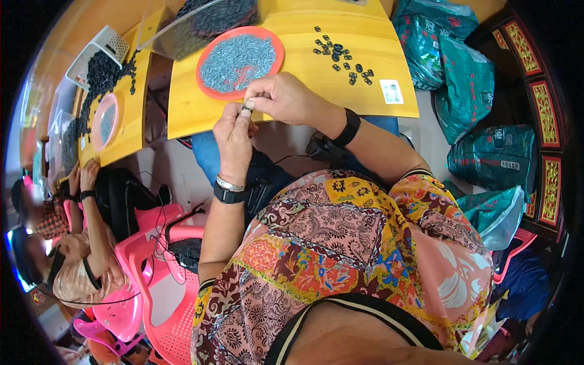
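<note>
While both hands meet | small grey part (247,108) pinched between fingertips | grip closed

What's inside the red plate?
The red plate holds a heap of small grey metal bits, spread almost to its rim. The heap covers most of the plate's bottom, and anything beneath it.

Your board (365,67): yellow wood, one white square label (392,91). Your tray (207,73): orange-red rim, grey-silver pieces (237,59) heaped inside. Your loose parts (344,58): black, scattered. Your wristbands (230,194): black on both arms, plus a silver bangle (230,184) on the left. Your top (340,243): pink, yellow and maroon paisley-floral print, black neckline trim. Sacks (471,85) at your right: teal-green. Chairs (158,292) at your left: bright pink.
</note>
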`<state>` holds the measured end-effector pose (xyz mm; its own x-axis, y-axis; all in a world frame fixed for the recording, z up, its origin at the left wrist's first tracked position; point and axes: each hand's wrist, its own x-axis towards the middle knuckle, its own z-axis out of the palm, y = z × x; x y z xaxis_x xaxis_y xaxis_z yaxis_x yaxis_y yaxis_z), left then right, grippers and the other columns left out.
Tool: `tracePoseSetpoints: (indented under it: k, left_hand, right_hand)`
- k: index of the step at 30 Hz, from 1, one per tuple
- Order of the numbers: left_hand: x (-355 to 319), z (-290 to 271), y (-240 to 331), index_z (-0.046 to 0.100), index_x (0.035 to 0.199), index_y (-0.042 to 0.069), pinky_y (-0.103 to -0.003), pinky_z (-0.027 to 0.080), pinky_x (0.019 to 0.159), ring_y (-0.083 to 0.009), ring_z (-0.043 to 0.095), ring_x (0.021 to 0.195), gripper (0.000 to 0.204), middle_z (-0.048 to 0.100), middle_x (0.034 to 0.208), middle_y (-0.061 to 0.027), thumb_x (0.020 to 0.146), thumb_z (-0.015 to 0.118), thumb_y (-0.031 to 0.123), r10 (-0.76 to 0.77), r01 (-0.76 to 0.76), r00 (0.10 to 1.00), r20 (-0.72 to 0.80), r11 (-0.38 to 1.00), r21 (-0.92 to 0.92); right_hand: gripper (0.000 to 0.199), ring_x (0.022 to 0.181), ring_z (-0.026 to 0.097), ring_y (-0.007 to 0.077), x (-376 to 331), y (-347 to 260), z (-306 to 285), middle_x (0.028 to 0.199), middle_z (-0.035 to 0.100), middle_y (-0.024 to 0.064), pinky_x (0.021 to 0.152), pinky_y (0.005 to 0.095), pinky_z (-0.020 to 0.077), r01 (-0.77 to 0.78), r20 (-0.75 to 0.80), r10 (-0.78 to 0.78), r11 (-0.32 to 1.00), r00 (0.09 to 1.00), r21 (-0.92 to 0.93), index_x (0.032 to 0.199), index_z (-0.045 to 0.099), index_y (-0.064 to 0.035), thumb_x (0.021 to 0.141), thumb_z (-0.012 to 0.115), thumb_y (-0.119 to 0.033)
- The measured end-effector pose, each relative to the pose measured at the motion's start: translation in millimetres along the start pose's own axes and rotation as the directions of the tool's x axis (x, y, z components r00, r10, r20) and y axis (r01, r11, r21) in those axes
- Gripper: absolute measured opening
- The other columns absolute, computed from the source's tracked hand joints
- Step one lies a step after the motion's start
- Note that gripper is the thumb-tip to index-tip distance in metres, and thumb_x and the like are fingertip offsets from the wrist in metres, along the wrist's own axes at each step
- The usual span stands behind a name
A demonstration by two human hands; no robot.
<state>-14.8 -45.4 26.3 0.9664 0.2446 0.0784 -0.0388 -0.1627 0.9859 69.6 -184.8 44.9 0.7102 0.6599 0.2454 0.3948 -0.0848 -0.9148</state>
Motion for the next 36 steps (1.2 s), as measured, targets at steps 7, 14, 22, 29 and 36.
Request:
tracePoseSetpoints:
  k: [7, 14, 22, 29, 36]
  left_hand:
    - [5, -4, -2, 0.052, 0.081, 0.004, -0.020, 0.040, 0.051, -0.0075, 0.049, 0.054, 0.012, 0.051, 0.061, -0.0006, 0.089, 0.047, 0.011, -0.105, 0.100, 0.994, -0.021, 0.980, -0.170]
    - [9, -7, -1, 0.050, 0.081, 0.005, -0.020, 0.040, 0.053, -0.0084, 0.049, 0.055, 0.012, 0.051, 0.063, -0.0016, 0.090, 0.046, 0.012, -0.103, 0.101, 0.995, 0.006, 0.959, -0.264]
    - [9, -9, -2, 0.049, 0.080, 0.005, -0.020, 0.040, 0.054, -0.0084, 0.047, 0.056, 0.012, 0.050, 0.063, -0.0014, 0.090, 0.045, 0.011, -0.117, 0.120, 0.993, 0.028, 0.959, -0.256]
    - [8, -5, 1, 0.049, 0.081, 0.005, -0.020, 0.041, 0.054, -0.0083, 0.048, 0.056, 0.012, 0.050, 0.063, -0.0008, 0.090, 0.046, 0.012, -0.112, 0.117, 0.993, 0.037, 0.961, -0.249]
    - [6, -5, 1, 0.050, 0.081, 0.006, -0.020, 0.041, 0.054, -0.0086, 0.049, 0.056, 0.012, 0.051, 0.064, -0.0009, 0.090, 0.046, 0.013, -0.100, 0.110, 0.993, 0.055, 0.968, -0.225]
  right_hand:
    - [0.020, 0.070, 0.058, 0.0091, 15, 39, -42, 0.076, 0.066, 0.0038, 0.065, 0.0253, 0.0466, -0.011, -0.018, 0.008, 0.991, 1.000, -0.132, 0.092, 0.067, -0.0035, 0.083, 0.059, -0.019]
    - [0.017, 0.065, 0.061, 0.0181, 30, 86, -147, 0.071, 0.065, 0.0084, 0.062, 0.0312, 0.0479, -0.378, -0.389, 0.143, 0.670, 0.910, -0.639, 0.085, 0.068, -0.0068, 0.077, 0.059, -0.019]
    - [0.012, 0.063, 0.061, 0.0197, 8, 92, -157, 0.070, 0.065, 0.0075, 0.061, 0.0325, 0.0479, -0.492, -0.322, 0.374, 0.600, 0.870, -0.631, 0.078, 0.066, -0.0081, 0.070, 0.069, -0.018]
    - [0.011, 0.073, 0.062, 0.0263, 7, 90, -152, 0.075, 0.064, 0.0093, 0.065, 0.0367, 0.0483, -0.479, -0.294, 0.395, 0.538, 0.870, -0.694, 0.083, 0.065, -0.0108, 0.074, 0.066, -0.017]
    - [0.014, 0.068, 0.060, 0.0216, 0, 93, -149, 0.072, 0.062, 0.0082, 0.064, 0.0330, 0.0475, -0.408, -0.345, 0.250, 0.739, 0.905, -0.536, 0.089, 0.064, -0.0071, 0.075, 0.065, -0.013]
